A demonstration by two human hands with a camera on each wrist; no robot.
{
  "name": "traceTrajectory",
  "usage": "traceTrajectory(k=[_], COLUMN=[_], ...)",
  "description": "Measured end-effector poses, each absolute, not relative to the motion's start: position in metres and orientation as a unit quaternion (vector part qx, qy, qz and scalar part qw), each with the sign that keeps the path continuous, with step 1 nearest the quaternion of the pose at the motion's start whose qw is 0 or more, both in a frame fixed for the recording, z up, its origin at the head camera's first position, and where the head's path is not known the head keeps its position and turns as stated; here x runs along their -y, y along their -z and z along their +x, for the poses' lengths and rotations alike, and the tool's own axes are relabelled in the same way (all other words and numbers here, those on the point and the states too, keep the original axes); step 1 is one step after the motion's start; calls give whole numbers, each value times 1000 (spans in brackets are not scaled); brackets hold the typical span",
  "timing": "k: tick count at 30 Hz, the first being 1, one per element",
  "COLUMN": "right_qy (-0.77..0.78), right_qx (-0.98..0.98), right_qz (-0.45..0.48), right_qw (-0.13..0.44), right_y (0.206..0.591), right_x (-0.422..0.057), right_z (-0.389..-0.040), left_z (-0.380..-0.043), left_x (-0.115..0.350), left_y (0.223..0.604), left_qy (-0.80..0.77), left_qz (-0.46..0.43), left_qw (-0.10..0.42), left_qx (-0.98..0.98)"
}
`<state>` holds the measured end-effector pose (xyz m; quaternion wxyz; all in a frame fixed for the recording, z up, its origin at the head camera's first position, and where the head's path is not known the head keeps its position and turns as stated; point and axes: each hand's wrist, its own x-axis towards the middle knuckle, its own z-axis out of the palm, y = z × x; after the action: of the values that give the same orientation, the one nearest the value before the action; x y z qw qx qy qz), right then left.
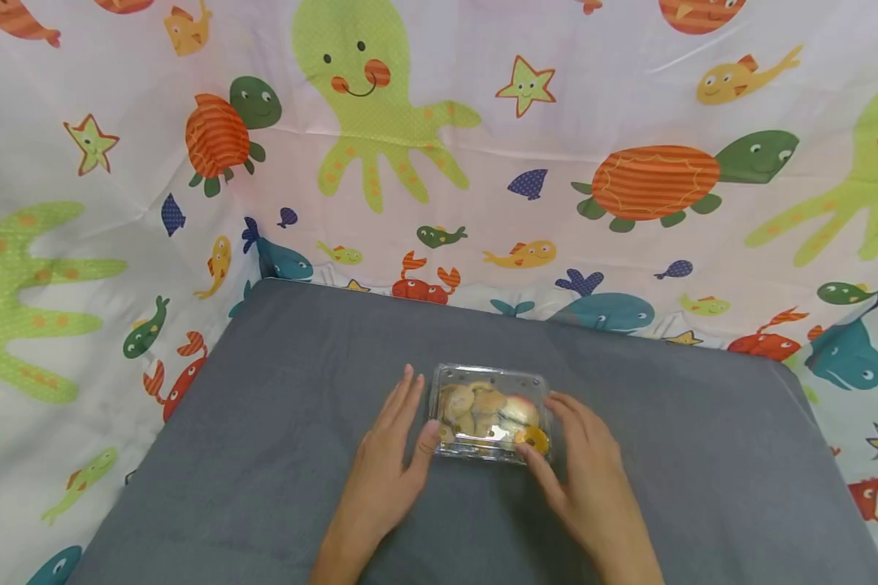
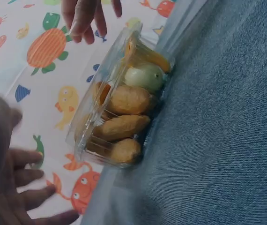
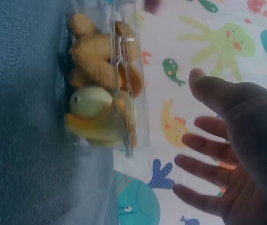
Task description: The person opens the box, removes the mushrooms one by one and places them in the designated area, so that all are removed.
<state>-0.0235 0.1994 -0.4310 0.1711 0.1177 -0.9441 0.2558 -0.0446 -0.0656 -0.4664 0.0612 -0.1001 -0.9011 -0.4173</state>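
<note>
box point(image 1: 505, 378) set on grey cloth point(image 1: 278, 455), flanked by left hand point(image 1: 384, 467) and right hand point(image 1: 585, 467), fingers spread on both; food point(image 1: 488, 402) seen inside box.

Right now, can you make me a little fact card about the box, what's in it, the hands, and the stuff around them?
Box: clear plastic box, with little holes in the top
Inside: several brown lumps, a pale round thing and a yellow piece; exactly what they are, I can't tell
Left hand: left hand, beside the box, holding nothing
Right hand: right hand, on the box's other side, holding nothing
Under the box: gray cloth
Behind: white curtain printed with sea animals
</note>
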Motion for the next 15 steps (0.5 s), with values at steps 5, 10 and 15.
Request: traceTrajectory(k=[5,10,15], right_qy=[-253,-239,-228], right_qx=[935,936,948], right_qz=[143,150,132], right_qw=[204,209,178], right_y=[434,439,444], right_x=[-208,-216,-221], right_z=[-21,-19,-16], left_z=[-46,-45,-44], left_x=[72,75,79], left_y=[471,476,479], left_qy=[476,477,536], left_qz=[-26,-9,-19], left_qw=[58,9,-59], left_qx=[877,879,842])
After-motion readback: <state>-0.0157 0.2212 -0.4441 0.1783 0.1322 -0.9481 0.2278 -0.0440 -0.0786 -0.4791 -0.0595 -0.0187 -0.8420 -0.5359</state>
